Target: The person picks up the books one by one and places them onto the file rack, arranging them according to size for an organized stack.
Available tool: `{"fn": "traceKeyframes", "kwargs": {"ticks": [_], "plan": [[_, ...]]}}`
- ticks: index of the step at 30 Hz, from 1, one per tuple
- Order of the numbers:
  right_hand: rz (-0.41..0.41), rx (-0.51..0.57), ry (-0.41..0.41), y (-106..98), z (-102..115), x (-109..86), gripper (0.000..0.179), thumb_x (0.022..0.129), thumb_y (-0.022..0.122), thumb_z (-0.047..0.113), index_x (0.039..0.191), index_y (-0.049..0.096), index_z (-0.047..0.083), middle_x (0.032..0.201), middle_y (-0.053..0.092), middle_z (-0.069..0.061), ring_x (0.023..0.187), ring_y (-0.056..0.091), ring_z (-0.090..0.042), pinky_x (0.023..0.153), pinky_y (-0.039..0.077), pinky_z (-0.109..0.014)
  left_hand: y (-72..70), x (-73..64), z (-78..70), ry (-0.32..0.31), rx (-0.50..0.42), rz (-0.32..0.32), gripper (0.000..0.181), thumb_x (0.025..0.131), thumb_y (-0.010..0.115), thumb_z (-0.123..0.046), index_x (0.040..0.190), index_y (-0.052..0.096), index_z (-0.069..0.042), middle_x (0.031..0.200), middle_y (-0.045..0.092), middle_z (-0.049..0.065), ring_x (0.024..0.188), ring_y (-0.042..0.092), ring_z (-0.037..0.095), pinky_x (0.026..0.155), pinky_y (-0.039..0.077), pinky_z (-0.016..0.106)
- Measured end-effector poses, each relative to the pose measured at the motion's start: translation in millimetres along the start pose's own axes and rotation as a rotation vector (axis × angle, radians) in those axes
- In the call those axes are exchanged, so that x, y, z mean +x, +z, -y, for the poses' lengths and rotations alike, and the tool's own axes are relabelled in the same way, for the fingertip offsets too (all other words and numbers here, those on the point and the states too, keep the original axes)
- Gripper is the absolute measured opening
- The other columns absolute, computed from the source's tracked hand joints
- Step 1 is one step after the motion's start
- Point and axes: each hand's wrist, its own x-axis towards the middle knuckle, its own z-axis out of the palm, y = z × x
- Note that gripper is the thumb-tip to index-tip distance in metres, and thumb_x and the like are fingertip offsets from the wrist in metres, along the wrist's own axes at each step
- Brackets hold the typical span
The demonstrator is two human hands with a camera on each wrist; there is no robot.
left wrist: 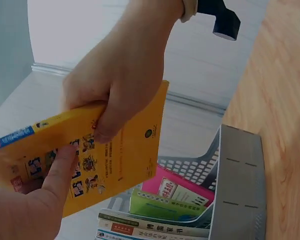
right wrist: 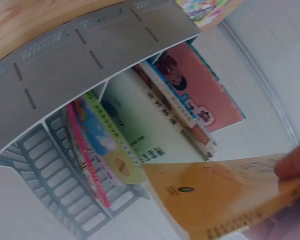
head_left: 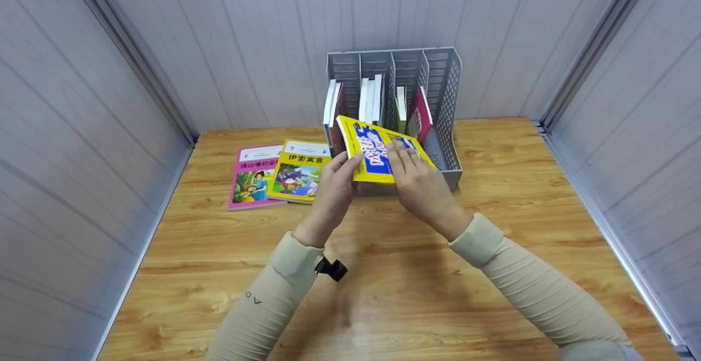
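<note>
A yellow book point(head_left: 374, 158) with a blue panel on its cover is held tilted in front of the rack. My left hand point(head_left: 335, 185) grips its left edge, thumb on the front cover and fingers behind. My right hand point(head_left: 419, 185) lays its fingers over the cover, while its thumb presses the back, visible in the left wrist view. Behind the book stands a grey file rack point(head_left: 457, 172) with upright dividers. It holds upright white-edged books point(head_left: 371, 98), a green book point(left wrist: 165, 206) and a magenta book point(head_left: 420, 115). The held book hides part of the rack's front.
Left of the rack, a pink-bordered book point(head_left: 249, 180) lies flat on the wooden table point(head_left: 383, 306). A yellow-bordered book point(head_left: 298, 172) overlaps its right side. Pale panel walls point(head_left: 263, 38) enclose the table at the back and sides.
</note>
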Motion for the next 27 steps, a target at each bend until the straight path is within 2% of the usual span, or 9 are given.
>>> {"fn": "traceKeyframes", "kwargs": {"ticks": [5, 9, 12, 14, 17, 21, 24, 27], "plan": [[-0.152, 0.026, -0.003, 2, -11, -2.6, 0.049, 0.101, 0.072, 0.002, 0.145, 0.057, -0.014, 0.141, 0.068, -0.032, 0.124, 0.073, -0.047, 0.094, 0.064, -0.055, -2.2, 6.0, 2.6, 0.090, 0.051, -0.019, 0.053, 0.116, 0.040, -0.035, 0.152, 0.056, 0.002, 0.141, 0.068, 0.020, 0.116, 0.074, 0.019, 0.092, 0.064, 0.031], [-0.207, 0.105, 0.037, -1, -20, -3.9, 0.050, 0.101, 0.070, -0.001, 0.146, 0.054, -0.015, 0.143, 0.066, -0.034, 0.124, 0.072, -0.048, 0.090, 0.065, -0.055, -8.5, 16.5, 8.9, 0.134, 0.062, -0.063, 0.046, 0.116, 0.045, -0.025, 0.142, 0.059, 0.009, 0.137, 0.068, 0.026, 0.116, 0.075, 0.022, 0.099, 0.065, 0.038], [-0.234, 0.175, 0.083, -2, -28, -4.7, 0.053, 0.098, 0.067, -0.007, 0.149, 0.052, -0.015, 0.143, 0.065, -0.035, 0.119, 0.074, -0.050, 0.090, 0.065, -0.056, -15.4, 26.1, 16.6, 0.171, 0.131, -0.091, 0.038, 0.114, 0.050, -0.017, 0.137, 0.060, 0.012, 0.136, 0.069, 0.030, 0.114, 0.077, 0.022, 0.101, 0.064, 0.042], [-0.258, 0.223, 0.116, -1, -33, -4.9, 0.055, 0.096, 0.064, -0.011, 0.149, 0.051, -0.015, 0.141, 0.066, -0.036, 0.112, 0.076, -0.052, 0.086, 0.066, -0.057, -21.4, 32.6, 23.0, 0.205, 0.206, -0.106, 0.033, 0.113, 0.053, -0.013, 0.134, 0.063, 0.011, 0.135, 0.069, 0.031, 0.114, 0.077, 0.025, 0.102, 0.063, 0.043], [-0.319, 0.297, 0.168, 3, -41, -4.7, 0.058, 0.091, 0.060, -0.014, 0.148, 0.050, -0.017, 0.128, 0.070, -0.040, 0.095, 0.077, -0.054, 0.076, 0.067, -0.058, -30.7, 41.5, 32.6, 0.256, 0.343, -0.122, 0.028, 0.111, 0.057, -0.010, 0.130, 0.066, 0.008, 0.131, 0.072, 0.028, 0.118, 0.075, 0.032, 0.105, 0.062, 0.045], [-0.406, 0.387, 0.252, 9, -51, -3.7, 0.055, 0.093, 0.056, -0.012, 0.148, 0.050, -0.017, 0.105, 0.074, -0.038, 0.063, 0.070, -0.042, 0.055, 0.062, -0.050, -41.9, 52.1, 44.1, 0.286, 0.549, -0.122, 0.027, 0.109, 0.061, -0.012, 0.130, 0.068, 0.004, 0.128, 0.074, 0.022, 0.119, 0.072, 0.034, 0.107, 0.060, 0.044], [-0.469, 0.427, 0.317, 10, -58, -2.8, 0.050, 0.098, 0.054, -0.010, 0.148, 0.050, -0.016, 0.102, 0.073, -0.038, 0.053, 0.061, -0.034, 0.046, 0.053, -0.044, -50.1, 62.1, 54.7, 0.292, 0.716, -0.110, 0.028, 0.108, 0.063, -0.013, 0.132, 0.068, 0.002, 0.128, 0.074, 0.019, 0.117, 0.072, 0.031, 0.105, 0.060, 0.043], [-0.512, 0.423, 0.370, 10, -64, -2.1, 0.046, 0.101, 0.053, -0.008, 0.147, 0.050, -0.014, 0.104, 0.074, -0.038, 0.052, 0.059, -0.033, 0.045, 0.047, -0.040, -57.8, 72.3, 65.9, 0.284, 0.870, -0.084, 0.030, 0.108, 0.064, -0.013, 0.134, 0.067, 0.003, 0.133, 0.073, 0.022, 0.122, 0.071, 0.033, 0.108, 0.059, 0.046]]}}
